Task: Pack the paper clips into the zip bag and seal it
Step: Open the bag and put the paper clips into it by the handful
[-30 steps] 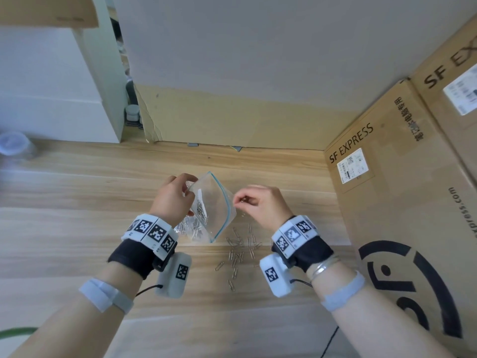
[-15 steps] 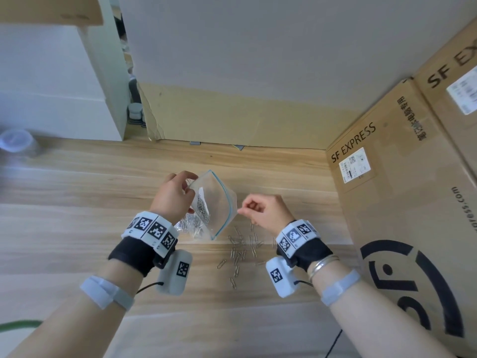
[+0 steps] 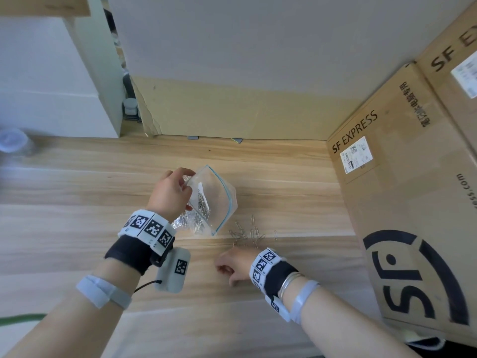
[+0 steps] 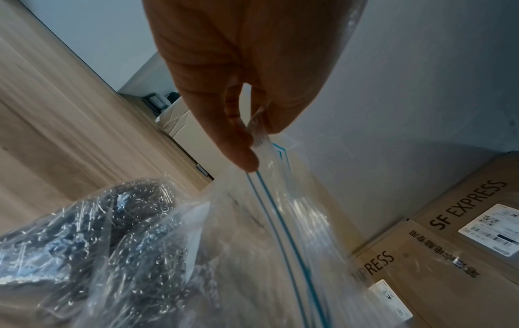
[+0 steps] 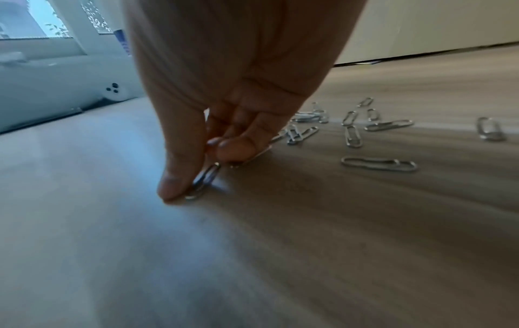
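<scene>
A clear zip bag [image 3: 214, 200] with a blue zip line hangs tilted above the wooden table, its mouth facing right. My left hand [image 3: 170, 193] pinches the bag's top edge [image 4: 259, 137] between thumb and fingers. Many silver paper clips lie inside the bag [image 4: 92, 233]. Several loose paper clips [image 3: 249, 235] are scattered on the table to the right of the bag and also show in the right wrist view [image 5: 353, 131]. My right hand [image 3: 232, 264] is down on the table near them, its fingers pinching a paper clip [image 5: 205, 179] against the wood.
A big SF EXPRESS cardboard box [image 3: 402, 202] stands close on the right. A flat cardboard sheet [image 3: 232, 112] leans on the back wall. A white cabinet [image 3: 51, 81] is at the back left, with a blurred round container [image 3: 11, 139] beside it.
My right hand has come down and back from the bag's mouth to the table and now pinches a clip. The left hand still holds the bag up.
</scene>
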A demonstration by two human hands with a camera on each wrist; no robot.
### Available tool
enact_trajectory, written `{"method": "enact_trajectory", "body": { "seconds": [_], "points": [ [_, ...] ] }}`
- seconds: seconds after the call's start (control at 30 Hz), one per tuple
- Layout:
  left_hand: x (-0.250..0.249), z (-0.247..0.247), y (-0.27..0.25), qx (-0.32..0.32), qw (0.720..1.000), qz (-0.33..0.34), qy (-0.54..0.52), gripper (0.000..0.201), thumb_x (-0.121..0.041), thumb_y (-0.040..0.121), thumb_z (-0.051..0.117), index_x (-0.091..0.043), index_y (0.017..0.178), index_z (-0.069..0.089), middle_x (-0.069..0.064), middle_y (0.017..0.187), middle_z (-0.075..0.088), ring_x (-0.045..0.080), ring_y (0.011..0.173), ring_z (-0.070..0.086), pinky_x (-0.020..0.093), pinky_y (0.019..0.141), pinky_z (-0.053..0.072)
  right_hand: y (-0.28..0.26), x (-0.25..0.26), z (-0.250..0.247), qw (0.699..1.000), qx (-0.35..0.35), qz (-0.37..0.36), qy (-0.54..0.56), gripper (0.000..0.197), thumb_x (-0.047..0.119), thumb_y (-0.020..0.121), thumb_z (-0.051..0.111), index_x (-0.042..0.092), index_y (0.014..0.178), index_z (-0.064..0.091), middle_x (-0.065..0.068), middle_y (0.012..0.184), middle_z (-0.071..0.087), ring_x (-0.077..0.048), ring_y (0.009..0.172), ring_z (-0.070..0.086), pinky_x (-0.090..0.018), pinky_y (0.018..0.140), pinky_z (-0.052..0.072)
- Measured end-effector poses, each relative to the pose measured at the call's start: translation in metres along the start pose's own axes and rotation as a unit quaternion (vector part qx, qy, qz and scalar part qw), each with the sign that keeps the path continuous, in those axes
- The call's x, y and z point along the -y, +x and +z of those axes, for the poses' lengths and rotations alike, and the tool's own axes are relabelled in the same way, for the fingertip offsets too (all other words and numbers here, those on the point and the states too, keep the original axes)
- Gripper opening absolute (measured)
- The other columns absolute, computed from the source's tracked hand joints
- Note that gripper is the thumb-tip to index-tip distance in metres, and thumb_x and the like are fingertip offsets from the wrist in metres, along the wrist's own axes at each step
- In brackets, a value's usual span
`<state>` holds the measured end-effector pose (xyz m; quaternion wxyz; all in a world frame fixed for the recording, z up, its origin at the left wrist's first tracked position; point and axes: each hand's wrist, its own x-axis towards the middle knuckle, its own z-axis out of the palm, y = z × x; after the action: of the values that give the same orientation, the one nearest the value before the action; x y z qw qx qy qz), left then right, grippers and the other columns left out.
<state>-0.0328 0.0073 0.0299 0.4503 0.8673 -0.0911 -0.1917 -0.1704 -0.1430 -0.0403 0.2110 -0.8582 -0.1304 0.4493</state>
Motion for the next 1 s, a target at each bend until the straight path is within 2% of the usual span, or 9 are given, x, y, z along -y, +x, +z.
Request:
{"method": "enact_trajectory", "body": {
  "seconds": [0.13,0.33,0.4,0.53,0.7,0.77,0.83,0.9,1.0],
  "points": [
    [0.0,-0.001,-0.001,0.0,1.0,0.0,-0.007,0.034,-0.001,0.09,0.043,-0.012,0.12,0.055,0.01,0.1,0.044,0.023,0.062,0.059,0.006,0.034,0.04,-0.004,-0.018,-0.014,0.998,-0.058,0.023,0.007,0.019,0.008,0.073,0.069,0.005,0.089,0.06,0.0,0.086,0.05,-0.015,0.079,0.046,-0.026,0.067,0.035],
    [0.0,-0.002,-0.002,0.001,1.0,0.003,-0.012,0.033,-0.001,0.09,0.044,-0.013,0.119,0.055,0.009,0.097,0.044,0.021,0.06,0.059,0.009,0.038,0.046,-0.011,-0.034,-0.023,0.987,-0.148,0.043,0.033,0.011,0.006,0.077,0.065,0.007,0.087,0.065,-0.009,0.096,0.065,-0.017,0.079,0.054,-0.033,0.077,0.048],
    [0.001,-0.003,-0.002,-0.001,1.0,0.002,-0.008,0.033,-0.002,0.09,0.045,-0.014,0.119,0.055,0.007,0.096,0.044,0.019,0.058,0.059,0.014,0.041,0.051,-0.007,-0.021,-0.019,0.989,-0.145,0.019,0.036,0.009,0.011,0.08,0.064,0.009,0.088,0.065,-0.009,0.095,0.067,-0.021,0.085,0.06,-0.032,0.079,0.048],
    [0.003,-0.003,-0.001,-0.001,1.0,0.0,-0.01,0.032,-0.002,0.09,0.045,-0.014,0.118,0.055,0.007,0.097,0.044,0.019,0.057,0.059,0.011,0.039,0.048,0.009,0.008,-0.006,0.996,-0.082,0.017,0.007,0.012,0.018,0.086,0.058,0.012,0.094,0.062,-0.008,0.098,0.066,-0.024,0.088,0.058,-0.033,0.075,0.044],
    [0.003,-0.001,-0.001,-0.003,1.0,0.003,-0.017,0.035,0.002,0.088,0.044,-0.011,0.117,0.057,0.009,0.094,0.042,0.022,0.058,0.056,0.008,0.037,0.045,0.004,-0.01,-0.009,0.987,-0.151,0.061,-0.008,0.015,0.016,0.09,0.053,0.006,0.099,0.06,-0.011,0.107,0.064,-0.026,0.099,0.056,-0.032,0.083,0.041],
    [0.002,-0.001,-0.002,-0.002,1.0,0.003,-0.015,0.035,0.002,0.088,0.044,-0.011,0.118,0.056,0.01,0.095,0.042,0.022,0.059,0.056,0.007,0.036,0.043,-0.007,-0.026,-0.014,0.979,-0.186,0.081,0.021,0.015,0.018,0.09,0.053,0.008,0.098,0.062,-0.01,0.105,0.066,-0.025,0.097,0.058,-0.032,0.085,0.045],
    [0.001,-0.001,-0.002,-0.001,1.0,0.003,-0.015,0.034,0.001,0.089,0.044,-0.011,0.118,0.056,0.01,0.096,0.043,0.022,0.059,0.056,0.006,0.035,0.041,-0.018,-0.044,-0.017,0.961,-0.238,0.128,0.057,0.015,0.024,0.091,0.052,0.013,0.097,0.061,-0.007,0.099,0.067,-0.023,0.087,0.062,-0.036,0.082,0.051],
    [0.001,-0.001,-0.002,-0.001,1.0,0.004,-0.012,0.034,0.001,0.089,0.044,-0.011,0.119,0.056,0.01,0.096,0.043,0.02,0.058,0.056,0.006,0.035,0.039,-0.029,-0.063,-0.02,0.932,-0.296,0.199,0.071,0.014,0.027,0.093,0.048,0.015,0.091,0.054,-0.007,0.088,0.066,-0.023,0.076,0.063,-0.037,0.072,0.053],
    [0.0,-0.001,-0.003,0.0,1.0,0.005,-0.011,0.033,0.0,0.09,0.044,-0.011,0.119,0.056,0.009,0.096,0.043,0.019,0.056,0.058,0.007,0.035,0.039,-0.04,-0.088,-0.017,0.896,-0.317,0.303,0.065,0.014,0.022,0.095,0.04,0.012,0.089,0.048,-0.012,0.082,0.064,-0.028,0.073,0.06,-0.031,0.061,0.043]
  ]
}}
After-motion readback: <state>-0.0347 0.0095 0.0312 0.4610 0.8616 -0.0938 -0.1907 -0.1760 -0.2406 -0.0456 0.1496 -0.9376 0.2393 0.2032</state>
